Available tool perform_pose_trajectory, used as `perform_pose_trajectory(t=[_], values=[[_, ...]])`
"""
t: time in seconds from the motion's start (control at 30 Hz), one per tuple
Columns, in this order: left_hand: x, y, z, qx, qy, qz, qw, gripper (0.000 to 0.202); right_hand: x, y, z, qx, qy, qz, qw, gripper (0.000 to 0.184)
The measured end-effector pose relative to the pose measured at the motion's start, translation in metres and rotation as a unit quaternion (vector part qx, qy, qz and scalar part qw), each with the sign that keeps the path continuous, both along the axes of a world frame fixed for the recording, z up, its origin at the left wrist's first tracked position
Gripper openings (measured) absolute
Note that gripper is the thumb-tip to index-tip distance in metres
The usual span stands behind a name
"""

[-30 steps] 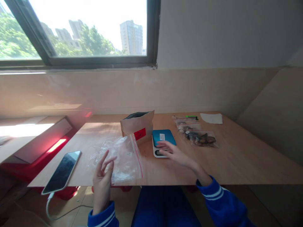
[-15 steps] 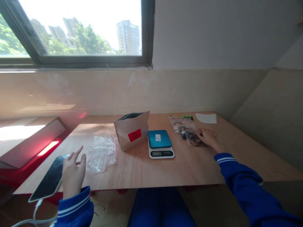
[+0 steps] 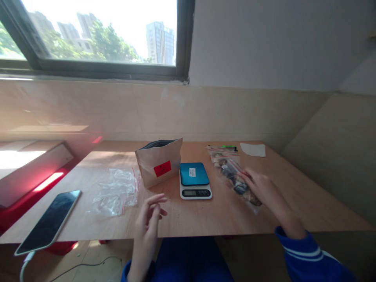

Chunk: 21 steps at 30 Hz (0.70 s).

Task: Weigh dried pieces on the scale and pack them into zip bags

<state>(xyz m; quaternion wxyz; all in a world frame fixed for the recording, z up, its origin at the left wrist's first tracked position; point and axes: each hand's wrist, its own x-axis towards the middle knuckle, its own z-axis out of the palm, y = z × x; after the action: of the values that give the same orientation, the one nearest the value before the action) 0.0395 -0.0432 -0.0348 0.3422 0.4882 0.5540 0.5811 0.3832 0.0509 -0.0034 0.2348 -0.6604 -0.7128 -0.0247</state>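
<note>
The right hand [image 3: 263,188] grips a clear zip bag [image 3: 232,178] of dark pieces, right of center, while the left hand [image 3: 148,223] hangs loosely open, empty, near the scale [image 3: 195,192]

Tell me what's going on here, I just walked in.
A person sits at a wooden table. Their right hand holds up a clear zip bag of dark pieces. Their left hand hangs empty near a digital kitchen scale. A kraft paper pouch with a red label stands beside the scale; a crumpled plastic bag and a phone lie further left.
</note>
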Motion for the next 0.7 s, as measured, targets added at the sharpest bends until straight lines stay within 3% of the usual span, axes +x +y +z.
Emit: perform_pose_trajectory(t=[0.13, 0.2, 0.27, 0.37, 0.5, 0.7], values=[[0.051, -0.008, -0.001, -0.028, -0.075, -0.154, 0.985, 0.029, -0.092, -0.040, 0.008, -0.097, 0.138, 0.127, 0.978, 0.030], [0.062, -0.009, -0.005, -0.045, -0.087, -0.169, 0.981, 0.030, -0.127, -0.052, 0.003, -0.119, 0.183, 0.165, 0.962, 0.029], [0.064, -0.008, -0.009, -0.052, -0.095, -0.136, 0.985, 0.031, -0.151, -0.060, -0.006, -0.140, 0.215, 0.188, 0.948, 0.027], [0.055, -0.005, -0.017, -0.056, -0.090, -0.076, 0.991, 0.032, -0.168, -0.065, -0.015, -0.160, 0.279, 0.218, 0.922, 0.025], [0.043, -0.002, -0.023, -0.077, -0.077, -0.039, 0.993, 0.041, -0.172, -0.072, -0.020, -0.174, 0.351, 0.249, 0.886, 0.016], [0.039, 0.003, -0.034, -0.115, -0.090, -0.066, 0.987, 0.047, -0.169, -0.081, -0.031, -0.196, 0.361, 0.235, 0.881, 0.017]])
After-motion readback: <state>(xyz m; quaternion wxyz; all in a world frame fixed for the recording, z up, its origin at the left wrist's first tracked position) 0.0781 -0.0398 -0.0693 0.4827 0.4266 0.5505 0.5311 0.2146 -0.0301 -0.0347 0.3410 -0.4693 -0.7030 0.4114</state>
